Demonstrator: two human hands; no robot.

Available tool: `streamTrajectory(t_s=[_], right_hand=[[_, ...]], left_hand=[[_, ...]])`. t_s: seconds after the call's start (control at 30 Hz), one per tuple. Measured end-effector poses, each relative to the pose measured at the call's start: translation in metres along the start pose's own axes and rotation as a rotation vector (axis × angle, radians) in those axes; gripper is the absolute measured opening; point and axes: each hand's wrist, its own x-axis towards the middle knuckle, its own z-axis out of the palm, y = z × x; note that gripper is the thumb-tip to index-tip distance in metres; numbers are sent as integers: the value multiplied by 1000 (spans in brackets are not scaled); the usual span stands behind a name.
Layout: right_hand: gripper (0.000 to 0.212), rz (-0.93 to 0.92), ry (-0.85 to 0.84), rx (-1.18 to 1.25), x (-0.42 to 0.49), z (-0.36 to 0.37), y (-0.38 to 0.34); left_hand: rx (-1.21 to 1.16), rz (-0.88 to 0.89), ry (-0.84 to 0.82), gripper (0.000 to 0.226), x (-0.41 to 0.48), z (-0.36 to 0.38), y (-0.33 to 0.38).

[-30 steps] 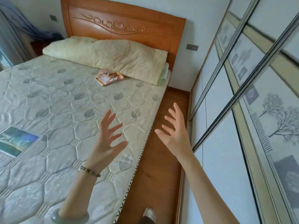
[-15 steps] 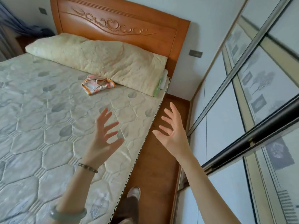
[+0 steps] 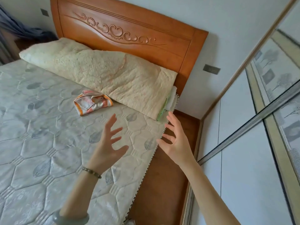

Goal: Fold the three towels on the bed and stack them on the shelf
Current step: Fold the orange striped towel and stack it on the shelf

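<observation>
A crumpled towel (image 3: pixel 92 101) with orange edging and a pale pink print lies on the quilted mattress (image 3: pixel 40 127), just in front of the long cream pillow (image 3: pixel 103 73). My left hand (image 3: pixel 109 143) hovers open over the mattress, below and right of the towel, fingers spread and empty. My right hand (image 3: pixel 176 140) is open too, held over the mattress's right edge, palm facing left. Neither hand touches the towel. A white and green folded cloth (image 3: pixel 169 101) sticks out at the pillow's right end. No shelf is in view.
The carved wooden headboard (image 3: pixel 129 34) stands behind the pillow. A strip of wooden floor (image 3: pixel 164 184) runs between the bed and the sliding wardrobe doors (image 3: pixel 243 159) on the right. Dark fabric (image 3: pixel 19 30) hangs at the far left.
The view has closed in on the bed's head, so the towel and pillow look larger and nearer. Both hands stay open and raised. The blue picture on the mattress has left view.
</observation>
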Motion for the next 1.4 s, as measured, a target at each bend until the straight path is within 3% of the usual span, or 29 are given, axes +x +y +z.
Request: streamTrajectory(t_s=[0.17,0.73,1.0,1.4], right_hand=[[86,-6,-80,20,85,-15,25],[76,-133,-622,128,385,-40,110],[74,-113,-743,152,446,28,121],[72,-62,-705,74,532,173,134]], left_hand=[[59,-33,32,102,65,16,-15],[126,-336,545,98,250,95,-60],[173,-427,676,98,282,52,-92],[232,-517,633,90,341,-72,-210]])
